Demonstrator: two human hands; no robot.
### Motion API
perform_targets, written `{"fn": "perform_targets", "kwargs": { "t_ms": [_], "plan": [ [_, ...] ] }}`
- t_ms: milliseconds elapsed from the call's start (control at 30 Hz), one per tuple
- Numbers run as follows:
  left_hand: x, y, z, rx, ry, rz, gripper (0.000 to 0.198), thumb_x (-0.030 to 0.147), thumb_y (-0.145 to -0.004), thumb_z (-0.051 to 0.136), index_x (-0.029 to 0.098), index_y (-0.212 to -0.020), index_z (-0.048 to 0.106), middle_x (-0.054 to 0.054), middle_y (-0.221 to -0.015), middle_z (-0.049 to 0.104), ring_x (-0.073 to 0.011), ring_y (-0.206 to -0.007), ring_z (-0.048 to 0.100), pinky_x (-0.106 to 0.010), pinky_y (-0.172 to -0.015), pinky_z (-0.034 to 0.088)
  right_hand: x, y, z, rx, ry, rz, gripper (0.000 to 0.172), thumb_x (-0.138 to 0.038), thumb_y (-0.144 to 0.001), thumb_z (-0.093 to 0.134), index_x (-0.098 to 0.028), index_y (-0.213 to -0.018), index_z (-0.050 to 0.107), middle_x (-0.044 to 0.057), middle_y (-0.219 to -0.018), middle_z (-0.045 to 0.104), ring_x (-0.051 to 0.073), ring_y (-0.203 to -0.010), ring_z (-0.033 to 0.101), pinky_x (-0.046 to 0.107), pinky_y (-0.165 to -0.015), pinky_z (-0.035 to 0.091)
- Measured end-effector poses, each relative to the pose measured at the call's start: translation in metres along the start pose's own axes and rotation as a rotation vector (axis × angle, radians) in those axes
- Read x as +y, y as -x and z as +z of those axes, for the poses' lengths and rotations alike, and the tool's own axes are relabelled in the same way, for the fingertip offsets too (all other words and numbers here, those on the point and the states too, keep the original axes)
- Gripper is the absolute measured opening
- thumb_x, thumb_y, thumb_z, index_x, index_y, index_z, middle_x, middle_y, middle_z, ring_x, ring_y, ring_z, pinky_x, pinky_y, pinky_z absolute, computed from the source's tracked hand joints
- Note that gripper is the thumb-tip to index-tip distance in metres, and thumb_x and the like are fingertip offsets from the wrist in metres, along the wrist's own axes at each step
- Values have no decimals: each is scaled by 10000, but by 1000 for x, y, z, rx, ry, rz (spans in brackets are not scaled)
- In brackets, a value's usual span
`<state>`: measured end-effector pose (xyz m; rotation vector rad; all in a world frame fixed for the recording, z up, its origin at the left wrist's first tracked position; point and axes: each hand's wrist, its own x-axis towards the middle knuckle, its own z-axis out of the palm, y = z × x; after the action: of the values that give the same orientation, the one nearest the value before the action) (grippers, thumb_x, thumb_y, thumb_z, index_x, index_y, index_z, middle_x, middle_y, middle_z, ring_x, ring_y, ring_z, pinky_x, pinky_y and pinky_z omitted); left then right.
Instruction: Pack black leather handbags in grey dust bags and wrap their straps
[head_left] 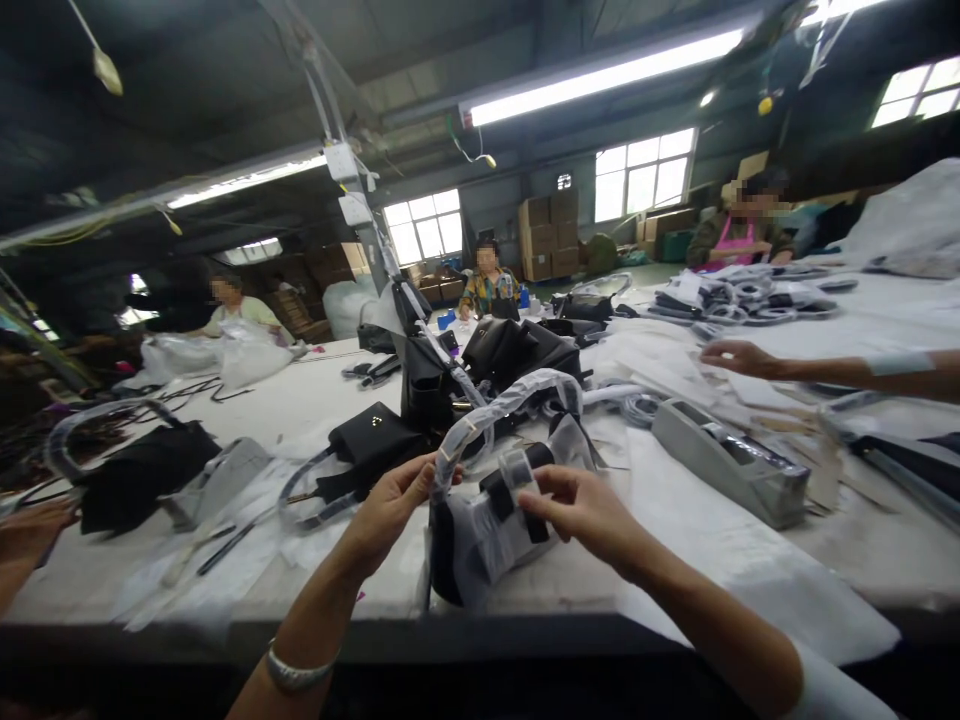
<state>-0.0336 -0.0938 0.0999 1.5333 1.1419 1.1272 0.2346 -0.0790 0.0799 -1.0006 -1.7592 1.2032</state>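
Observation:
A black handbag [448, 560] partly covered in thin white wrapping stands at the table's near edge, directly before me. Its curved handle [510, 390] is sleeved in clear plastic. My left hand [394, 505] is closed around the handle's left base, thumb on top. On the bag's other side, my right hand [581, 510] pinches a short strip of clear tape [516, 470] against the front of the wrapped bag. The fingertips partly hide the strip's lower end.
To the right sits a grey tape dispenser [739, 470]; another dispenser [232, 480] stands left. Black handbags [517, 345] are piled behind mine. Co-workers' hands reach in at the left [34, 540] and right [742, 358]. A slanted post [420, 310] rises mid-table. Wrapped straps [750, 295] lie farther back.

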Motion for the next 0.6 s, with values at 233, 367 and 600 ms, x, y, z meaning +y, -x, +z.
{"fn": "perform_targets", "kwargs": {
  "t_ms": [233,367,600],
  "plan": [
    [12,-9,9,-1,-41,31,377,521,-860,668,164,-965,729,-65,-886,690,-196,-844,600,-287,-823,449,14,30,41,-74,1020,-166,156,-308,-842,638,-182,-927,672,92,-897,728,236,-755,677,289,-599,428],
    [0,-10,6,20,-31,58,381,517,-889,636,170,-1024,717,-56,-883,683,-195,-864,596,-299,-859,437,53,27,45,-189,1148,-35,263,-113,-831,564,-175,-1052,692,119,-1033,731,228,-744,697,288,-568,446],
    [-21,6,-2,-21,-31,58,437,507,-946,555,185,-1211,686,-115,-1175,705,-269,-1140,602,-390,-1073,368,61,24,13,-251,919,-32,99,-235,-811,682,-190,-842,765,76,-824,755,224,-752,706,274,-643,465]
  ]
}}
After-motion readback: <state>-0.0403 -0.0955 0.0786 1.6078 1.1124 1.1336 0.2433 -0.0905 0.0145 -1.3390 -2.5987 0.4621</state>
